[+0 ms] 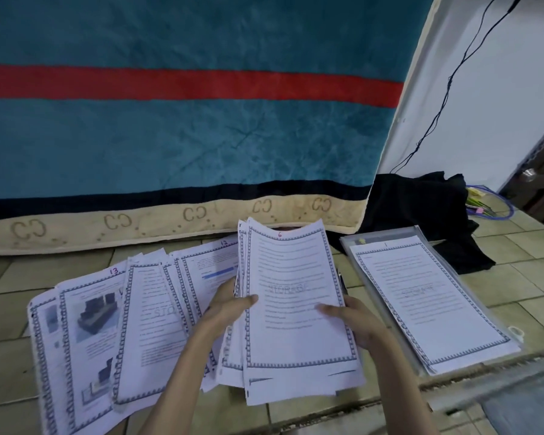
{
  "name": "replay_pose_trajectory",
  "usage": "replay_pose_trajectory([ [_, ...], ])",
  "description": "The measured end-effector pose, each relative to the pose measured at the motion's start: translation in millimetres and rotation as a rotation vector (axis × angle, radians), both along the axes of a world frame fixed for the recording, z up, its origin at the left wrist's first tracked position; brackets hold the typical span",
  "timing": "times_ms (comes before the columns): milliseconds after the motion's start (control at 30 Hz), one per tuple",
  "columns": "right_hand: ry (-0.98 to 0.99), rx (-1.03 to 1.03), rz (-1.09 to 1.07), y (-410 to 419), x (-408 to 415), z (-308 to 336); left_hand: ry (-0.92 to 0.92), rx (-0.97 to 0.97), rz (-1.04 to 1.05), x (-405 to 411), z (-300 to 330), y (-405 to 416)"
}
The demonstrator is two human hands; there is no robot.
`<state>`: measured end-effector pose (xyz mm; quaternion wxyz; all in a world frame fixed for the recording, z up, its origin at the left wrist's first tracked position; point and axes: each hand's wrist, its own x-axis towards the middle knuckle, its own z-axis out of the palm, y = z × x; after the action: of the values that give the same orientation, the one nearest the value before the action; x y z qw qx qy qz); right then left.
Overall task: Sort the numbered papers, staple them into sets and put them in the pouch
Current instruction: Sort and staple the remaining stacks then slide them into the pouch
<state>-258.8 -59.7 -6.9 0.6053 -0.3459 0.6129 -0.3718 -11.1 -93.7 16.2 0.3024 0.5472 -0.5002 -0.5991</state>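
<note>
I hold a stack of bordered white papers [296,296] upright in the middle; its top sheet is marked 6 in red. My left hand [230,304] grips the stack's left edge, thumb on the front. My right hand [354,321] grips its right edge, thumb lying across the page. More numbered papers [107,334] lie fanned on the tiled floor to the left, one marked 13. On the right, a set with page 1 on top [427,302] rests on a clear plastic pouch [352,246]. No stapler is clearly visible.
A teal blanket [186,136] with a red stripe and beige border hangs right behind the papers. Black cloth [421,211] lies at the back right beside coloured cables [490,205]. A black cord [446,95] runs down the white wall.
</note>
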Motion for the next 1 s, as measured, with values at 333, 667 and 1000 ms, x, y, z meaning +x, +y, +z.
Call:
replay_pose_trajectory([
  [333, 0.177, -0.174, -0.22, 9.0, -37.2, 19.0, 0.317, 0.109, -0.055, -8.0, 10.9, 0.9],
  [667, 1.124, 0.122, -0.466, 10.4, -84.8, 15.6, -0.258, 0.059, 0.487, 65.0, -27.2, -9.6],
  [1000, 0.764, -0.507, 0.636, -14.3, 147.2, -20.3, -0.211, 0.236, 0.512, 85.1, -51.3, -21.9],
])
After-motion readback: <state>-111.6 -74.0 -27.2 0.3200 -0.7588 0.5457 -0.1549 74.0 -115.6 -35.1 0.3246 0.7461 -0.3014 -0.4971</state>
